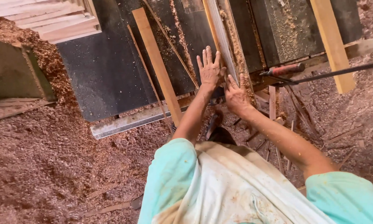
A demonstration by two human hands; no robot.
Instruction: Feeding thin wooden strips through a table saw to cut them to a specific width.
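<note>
A long pale wooden board (220,37) stands on edge on the dark saw table (107,70), running away from me. My left hand (210,68) lies flat with spread fingers against the board's left face. My right hand (236,94) presses the board's near end from the right, fingers pointing up along it. Both hands touch the board near the table's front edge. I wear a turquoise shirt with a stained pale apron.
A light wooden plank (158,66) and thin strips lie on the table to the left. Another plank (332,43) leans at the right. A red-handled bar (284,69) crosses at right. Stacked boards (54,18) sit top left. Sawdust (49,161) and offcuts cover the floor.
</note>
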